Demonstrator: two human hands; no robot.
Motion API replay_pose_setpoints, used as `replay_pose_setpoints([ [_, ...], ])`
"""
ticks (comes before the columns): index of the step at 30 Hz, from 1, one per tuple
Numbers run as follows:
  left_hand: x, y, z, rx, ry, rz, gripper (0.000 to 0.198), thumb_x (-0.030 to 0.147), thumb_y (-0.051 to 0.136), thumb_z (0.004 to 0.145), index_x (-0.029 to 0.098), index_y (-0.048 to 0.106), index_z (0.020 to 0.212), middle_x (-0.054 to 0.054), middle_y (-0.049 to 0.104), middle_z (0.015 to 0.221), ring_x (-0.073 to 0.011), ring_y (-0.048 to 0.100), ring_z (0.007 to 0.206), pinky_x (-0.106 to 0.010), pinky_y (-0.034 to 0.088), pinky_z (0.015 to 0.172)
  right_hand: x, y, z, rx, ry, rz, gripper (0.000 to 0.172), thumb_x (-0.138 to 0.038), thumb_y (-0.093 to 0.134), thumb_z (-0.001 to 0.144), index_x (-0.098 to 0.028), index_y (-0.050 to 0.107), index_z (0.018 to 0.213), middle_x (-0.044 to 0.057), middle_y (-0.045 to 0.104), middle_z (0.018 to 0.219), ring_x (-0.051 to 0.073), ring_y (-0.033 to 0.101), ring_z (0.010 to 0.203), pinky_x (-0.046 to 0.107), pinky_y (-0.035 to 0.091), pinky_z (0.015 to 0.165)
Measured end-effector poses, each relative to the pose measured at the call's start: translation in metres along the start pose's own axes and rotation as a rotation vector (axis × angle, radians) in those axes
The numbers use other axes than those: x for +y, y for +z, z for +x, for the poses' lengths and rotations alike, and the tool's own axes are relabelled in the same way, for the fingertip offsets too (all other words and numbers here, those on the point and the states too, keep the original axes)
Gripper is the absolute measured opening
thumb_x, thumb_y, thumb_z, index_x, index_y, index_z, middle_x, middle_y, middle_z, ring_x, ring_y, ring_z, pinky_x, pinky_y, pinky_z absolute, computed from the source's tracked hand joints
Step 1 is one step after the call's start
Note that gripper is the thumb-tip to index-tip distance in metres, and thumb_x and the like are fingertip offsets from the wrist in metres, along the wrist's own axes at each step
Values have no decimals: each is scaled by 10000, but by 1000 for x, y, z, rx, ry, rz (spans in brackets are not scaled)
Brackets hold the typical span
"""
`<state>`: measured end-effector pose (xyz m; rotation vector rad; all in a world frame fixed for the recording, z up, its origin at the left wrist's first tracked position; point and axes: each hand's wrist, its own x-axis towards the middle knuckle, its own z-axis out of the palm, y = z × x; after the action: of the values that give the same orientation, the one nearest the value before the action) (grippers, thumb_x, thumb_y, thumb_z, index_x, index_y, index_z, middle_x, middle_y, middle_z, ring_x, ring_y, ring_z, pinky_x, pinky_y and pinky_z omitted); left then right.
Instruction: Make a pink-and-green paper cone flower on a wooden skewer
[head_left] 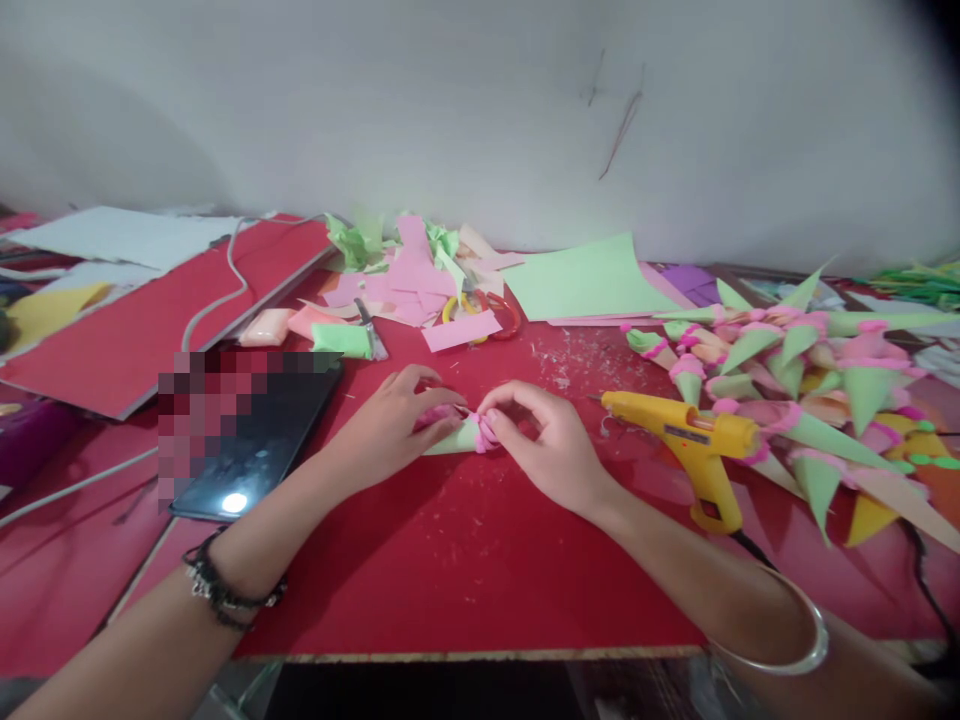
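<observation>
Between my two hands, a light green paper cone (459, 438) lies on its side just over the red table. Bright pink trim (486, 430) runs round its wide end. My left hand (397, 425) is closed round the green body from the left, thumb in front and fingers behind. At the right, my right hand (544, 440) pinches the pink rim between thumb and forefinger. The fingers cover part of the cone, and its tip is hidden by the left hand.
Right of my hands lies a yellow glue gun (686, 435), its cord trailing off. Many green and pink paper cones (814, 400) are heaped beyond it. A phone (259, 440) lies left. Behind are scissors (506, 318), a cutter (371, 330), paper scraps (412, 270) and green sheets (589, 280).
</observation>
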<state>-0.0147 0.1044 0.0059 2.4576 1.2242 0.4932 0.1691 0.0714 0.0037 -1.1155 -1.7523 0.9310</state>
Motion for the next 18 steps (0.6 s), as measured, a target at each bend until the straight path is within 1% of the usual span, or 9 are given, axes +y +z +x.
replay_pose_setpoints([
  [3,-2,2,1,51,-80,15,310,390,433,838,226,567,1065,-85,499,1075,-198,534,962,-366,430,860,0,0,0,1,0,-8,92,-191,438,818,-181,525,791,-7,562,644,104,553,596,228,434,559],
  [5,-2,4,2,111,-140,52,371,415,485,803,188,532,1092,-104,512,1071,-220,539,961,-384,433,856,0,0,0,3,-6,-15,91,-190,439,817,-181,526,792,-8,563,646,103,552,599,228,435,564],
  [7,-1,5,2,143,-176,109,434,460,525,762,157,522,1073,-114,544,1032,-251,532,977,-410,424,861,0,0,0,7,-18,-25,91,-187,442,814,-182,529,789,-7,566,659,102,554,607,227,436,570],
  [9,0,6,1,128,-205,147,469,506,533,737,139,533,1030,-116,574,977,-273,532,970,-425,423,847,0,0,0,10,-25,-39,94,-185,445,811,-184,535,787,-3,569,679,102,557,617,227,437,574],
  [12,0,6,1,100,-240,121,451,530,515,737,140,558,959,-106,596,914,-262,550,914,-407,435,806,1,0,0,3,-20,-49,97,-188,442,816,-189,535,789,-6,570,671,103,558,610,229,437,571],
  [15,1,6,1,129,-224,70,417,505,524,739,151,551,958,-90,601,916,-240,559,886,-382,440,781,1,0,-1,-3,-14,-30,95,-197,438,825,-192,527,792,-16,559,634,99,556,580,228,436,558],
  [18,3,4,2,179,-129,34,458,493,572,707,153,523,1010,-81,599,949,-226,564,881,-359,439,777,1,0,-1,-11,-17,-20,97,-195,433,828,-190,527,805,-17,552,637,95,557,578,225,437,557],
])
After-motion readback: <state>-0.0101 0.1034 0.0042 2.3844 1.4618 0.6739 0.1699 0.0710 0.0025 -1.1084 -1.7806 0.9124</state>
